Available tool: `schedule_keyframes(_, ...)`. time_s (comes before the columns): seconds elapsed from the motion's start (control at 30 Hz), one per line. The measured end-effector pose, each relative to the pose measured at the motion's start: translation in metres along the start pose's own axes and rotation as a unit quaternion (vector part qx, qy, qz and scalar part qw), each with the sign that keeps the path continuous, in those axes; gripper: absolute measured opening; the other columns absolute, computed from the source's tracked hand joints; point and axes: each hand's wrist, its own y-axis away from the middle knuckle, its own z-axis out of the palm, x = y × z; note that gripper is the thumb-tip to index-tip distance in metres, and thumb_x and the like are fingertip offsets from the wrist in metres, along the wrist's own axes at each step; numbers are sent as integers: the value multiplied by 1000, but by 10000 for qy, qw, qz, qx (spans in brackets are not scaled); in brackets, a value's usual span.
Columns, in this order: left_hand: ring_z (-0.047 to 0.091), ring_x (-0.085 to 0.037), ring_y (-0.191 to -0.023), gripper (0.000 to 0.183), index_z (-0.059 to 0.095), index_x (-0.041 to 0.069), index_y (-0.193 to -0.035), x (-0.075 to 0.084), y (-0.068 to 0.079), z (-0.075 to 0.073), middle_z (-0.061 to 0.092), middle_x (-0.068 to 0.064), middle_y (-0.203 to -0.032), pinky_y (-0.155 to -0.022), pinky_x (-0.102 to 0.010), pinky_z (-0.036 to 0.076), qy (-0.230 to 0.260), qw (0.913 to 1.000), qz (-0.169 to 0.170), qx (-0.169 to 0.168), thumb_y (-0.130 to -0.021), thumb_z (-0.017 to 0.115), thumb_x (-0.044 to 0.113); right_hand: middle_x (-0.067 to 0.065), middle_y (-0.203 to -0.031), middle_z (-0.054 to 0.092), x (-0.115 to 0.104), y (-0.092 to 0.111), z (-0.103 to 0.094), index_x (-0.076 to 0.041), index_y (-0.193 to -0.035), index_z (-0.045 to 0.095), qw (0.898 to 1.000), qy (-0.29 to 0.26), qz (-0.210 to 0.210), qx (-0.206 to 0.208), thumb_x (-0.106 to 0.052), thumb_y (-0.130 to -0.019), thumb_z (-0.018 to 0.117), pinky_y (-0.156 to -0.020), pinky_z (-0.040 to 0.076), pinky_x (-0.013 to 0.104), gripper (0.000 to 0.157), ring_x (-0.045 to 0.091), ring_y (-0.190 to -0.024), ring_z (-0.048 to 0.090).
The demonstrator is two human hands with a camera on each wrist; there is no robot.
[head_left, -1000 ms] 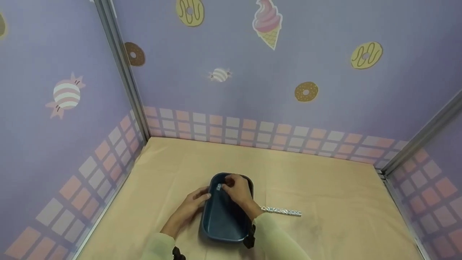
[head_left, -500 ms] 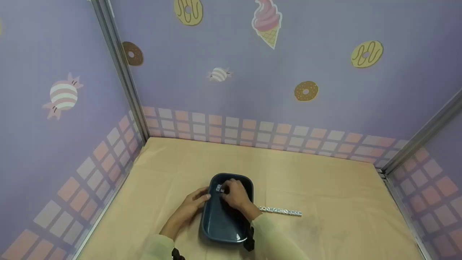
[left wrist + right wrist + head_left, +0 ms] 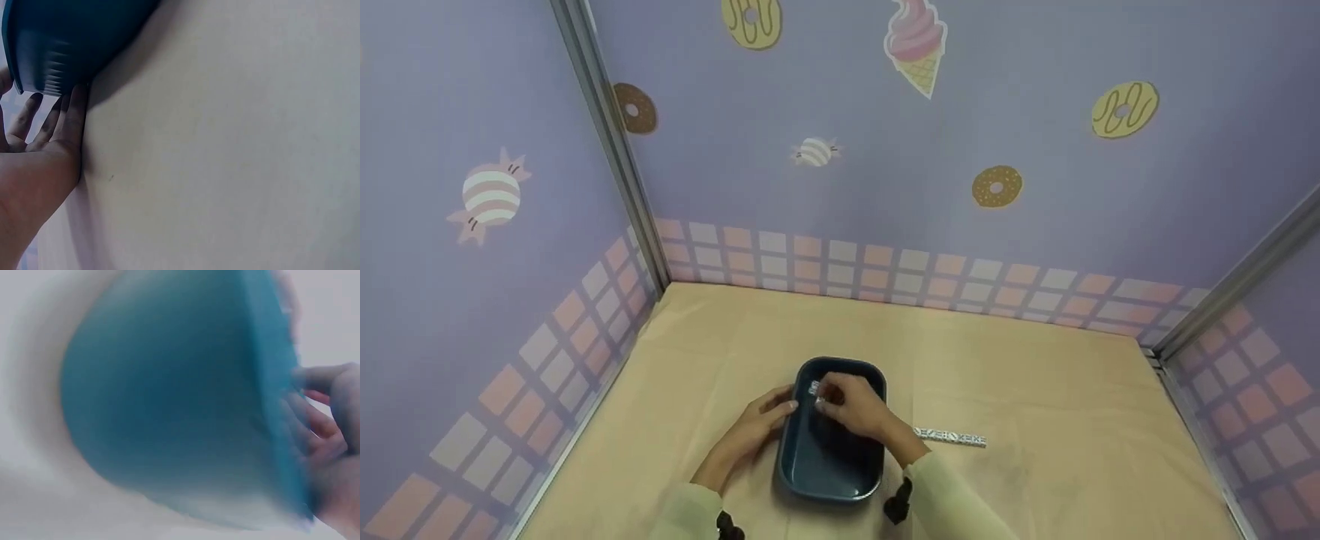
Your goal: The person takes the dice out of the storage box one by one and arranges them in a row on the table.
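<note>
A dark blue rectangular tray (image 3: 831, 476) with raised walls lies on the cloth. My left hand (image 3: 754, 431) holds its left side, thumb at the rim and fingers along the outer wall; the left wrist view shows those fingers (image 3: 70, 121) against the wall. Inside the tray's far half, my right hand (image 3: 851, 405) is bent over, thumb and index pinching a small white piece (image 3: 819, 403). Just beyond the fingertips, small white marked blocks (image 3: 814, 387) lie by the left wall. In the blurred right wrist view, the right hand (image 3: 337, 433) shows past the rim.
Right of the tray, a straight row of small white blocks with dark marks (image 3: 952, 437) lies on the beige cloth (image 3: 1057, 405), its near end partly behind the right wrist. Purple walls with printed sweets (image 3: 915, 225) enclose the table at the back and sides.
My right hand has come down and nearer inside the tray, then turned slightly, its wrist shifting right. The left hand and tray stay put.
</note>
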Motion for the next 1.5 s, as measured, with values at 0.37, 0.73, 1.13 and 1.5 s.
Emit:
schedule_keyframes(0.37, 42, -40, -150, 67, 40, 1, -161, 2, 2, -4, 37, -24, -167, -119, -52, 41, -175, 9995, -21, 280, -108, 64, 35, -3, -97, 69, 38, 72, -109, -7, -105, 73, 9982, 313, 39, 511, -3, -98, 74, -76, 59, 31, 8, 13, -87, 67)
schedule_keyframes(0.73, 36, -42, -153, 61, 43, 1, -159, -1, 1, -2, 38, -25, -166, -120, -57, 39, -124, 9995, -112, 260, -109, 62, 32, 1, -92, 69, 113, 163, -155, -3, -102, 74, 9844, 1004, 1150, 873, 4, -94, 75, -73, 57, 29, 11, 15, -84, 65)
schedule_keyframes(1.13, 43, -41, -149, 62, 43, 0, -159, -1, -1, 3, 40, -25, -164, -118, -54, 42, -119, 9996, -119, 224, -109, 62, 32, -2, -91, 63, 129, 196, -141, -9, -100, 75, 9721, 995, 2037, 605, 5, -92, 77, -68, 50, 26, 16, 14, -81, 57)
schedule_keyframes(1.5, 45, -40, -148, 66, 40, 2, -161, 0, -1, 3, 37, -24, -166, -115, -50, 46, -121, 9998, -130, 136, -109, 63, 34, 1, -90, 59, 130, 197, -141, -10, -97, 76, 9802, 803, 1760, 426, 1, -91, 80, -65, 45, 25, 13, 16, -79, 51)
